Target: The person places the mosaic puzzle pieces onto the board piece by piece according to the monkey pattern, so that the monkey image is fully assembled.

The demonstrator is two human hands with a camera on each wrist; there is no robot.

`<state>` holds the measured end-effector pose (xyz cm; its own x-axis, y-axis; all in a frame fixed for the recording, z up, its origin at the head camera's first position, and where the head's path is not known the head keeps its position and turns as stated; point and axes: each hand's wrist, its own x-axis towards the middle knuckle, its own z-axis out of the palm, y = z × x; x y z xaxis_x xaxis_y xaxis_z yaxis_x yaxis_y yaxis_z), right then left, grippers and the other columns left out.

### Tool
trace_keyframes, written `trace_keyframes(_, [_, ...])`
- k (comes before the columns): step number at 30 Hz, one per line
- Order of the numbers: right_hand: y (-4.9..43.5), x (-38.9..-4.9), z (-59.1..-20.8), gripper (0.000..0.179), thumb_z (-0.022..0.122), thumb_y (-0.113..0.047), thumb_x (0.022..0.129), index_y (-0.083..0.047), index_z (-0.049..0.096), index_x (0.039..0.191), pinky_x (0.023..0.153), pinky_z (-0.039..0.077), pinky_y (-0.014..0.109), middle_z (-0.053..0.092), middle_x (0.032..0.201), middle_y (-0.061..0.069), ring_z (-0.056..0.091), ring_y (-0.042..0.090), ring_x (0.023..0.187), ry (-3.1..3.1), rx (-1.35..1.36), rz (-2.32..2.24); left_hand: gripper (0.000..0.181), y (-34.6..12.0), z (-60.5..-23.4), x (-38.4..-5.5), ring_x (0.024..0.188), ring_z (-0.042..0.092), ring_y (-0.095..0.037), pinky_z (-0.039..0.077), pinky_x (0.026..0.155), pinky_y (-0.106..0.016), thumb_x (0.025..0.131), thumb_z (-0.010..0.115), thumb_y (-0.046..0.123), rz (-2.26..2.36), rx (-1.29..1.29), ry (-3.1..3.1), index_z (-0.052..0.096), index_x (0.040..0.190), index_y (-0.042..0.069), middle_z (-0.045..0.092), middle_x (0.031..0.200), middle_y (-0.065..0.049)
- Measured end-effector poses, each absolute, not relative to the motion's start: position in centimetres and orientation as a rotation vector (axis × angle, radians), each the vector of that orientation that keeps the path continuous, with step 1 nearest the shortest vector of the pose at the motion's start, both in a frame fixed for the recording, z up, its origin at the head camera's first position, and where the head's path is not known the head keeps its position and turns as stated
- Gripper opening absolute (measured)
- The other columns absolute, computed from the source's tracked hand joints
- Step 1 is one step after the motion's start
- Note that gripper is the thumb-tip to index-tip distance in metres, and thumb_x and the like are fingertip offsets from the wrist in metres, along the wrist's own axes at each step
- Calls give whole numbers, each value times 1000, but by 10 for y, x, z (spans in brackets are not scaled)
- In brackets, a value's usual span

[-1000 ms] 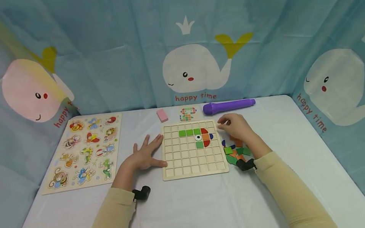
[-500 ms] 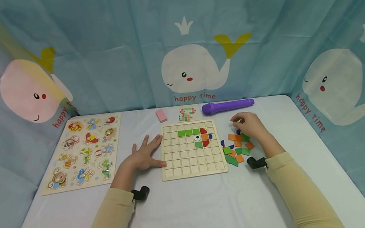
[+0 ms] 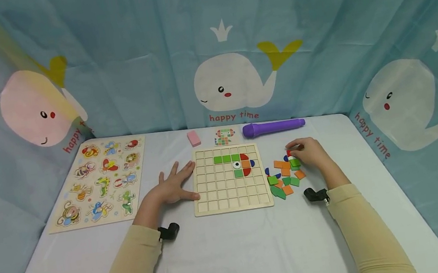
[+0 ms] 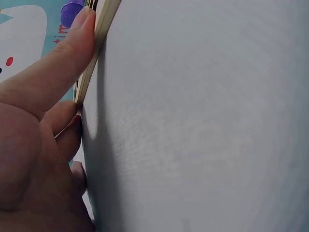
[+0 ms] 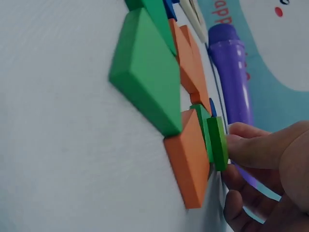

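My left hand lies with spread fingers at the left edge of a wooden grid board. In the left wrist view, its thumb rests on the board's edge. Green, red, orange and blue pieces and an eye tile sit in the board's upper right. My right hand is over loose pieces right of the board, fingers bent. Its fingertips meet a red piece; whether they pinch it is hidden. In the right wrist view, the thumb tip is against a light green block, beside an orange block.
An insect puzzle board lies at the left. Along the back are a pink block, a small pattern card and a purple toy microphone. A whale-print curtain hangs behind the white table.
My right hand has moved right from beside the board's edge, then slightly down onto the loose pieces. The red piece at its fingertips has come into view. The left hand stays in place.
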<state>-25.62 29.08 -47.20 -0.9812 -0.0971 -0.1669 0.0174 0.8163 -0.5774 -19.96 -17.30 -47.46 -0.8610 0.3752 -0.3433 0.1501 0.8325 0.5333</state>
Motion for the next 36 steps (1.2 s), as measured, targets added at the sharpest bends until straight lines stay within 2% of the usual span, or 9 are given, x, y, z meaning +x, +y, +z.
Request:
trace_keyframes(13, [295, -257, -477, 31, 64, -21, 100, -10, 68, 129, 101, 46, 53, 65, 123, 17, 54, 33, 107, 2760, -107, -861, 115, -175, -477, -201, 156, -14, -37, -16, 116, -70, 78, 81, 52, 697, 383, 2569, 11, 164, 21, 6, 172, 0])
trace_keyframes(21, [296, -260, -474, 26, 69, -27, 97, -7, 70, 114, 87, 47, 41, 66, 102, 12, 55, 28, 95, 2748, -92, -872, 115, -175, -477, -200, 156, -14, -37, -16, 116, -71, 79, 81, 53, 700, 391, 2571, 12, 164, 21, 6, 172, 0])
trace_keyframes(28, [292, -258, -463, 22, 72, -25, 95, -6, 65, 103, 79, 48, 34, 65, 97, 11, 56, 27, 89, 2774, -83, -883, 115, -174, -477, -201, 156, -14, -37, -16, 115, -71, 78, 81, 53, 693, 398, 2577, 12, 164, 21, 6, 172, 0])
trace_keyframes(33, [284, -259, -456, 26, 69, -30, 97, -6, 63, 106, 77, 50, 32, 63, 99, 13, 56, 27, 89, 2804, -83, -917, 115, -174, -477, -202, 156, -14, -36, -16, 116, -71, 78, 81, 54, 693, 394, 2573, 12, 164, 21, 6, 172, 1])
trace_keyframes(36, [278, -258, -453, 28, 66, -29, 99, -8, 66, 118, 77, 50, 34, 65, 105, 14, 57, 28, 91, 2819, -136, -912, 115, -174, -478, -202, 156, -14, -36, -16, 116, -70, 78, 81, 53, 695, 382, 2567, 11, 164, 21, 6, 172, 1])
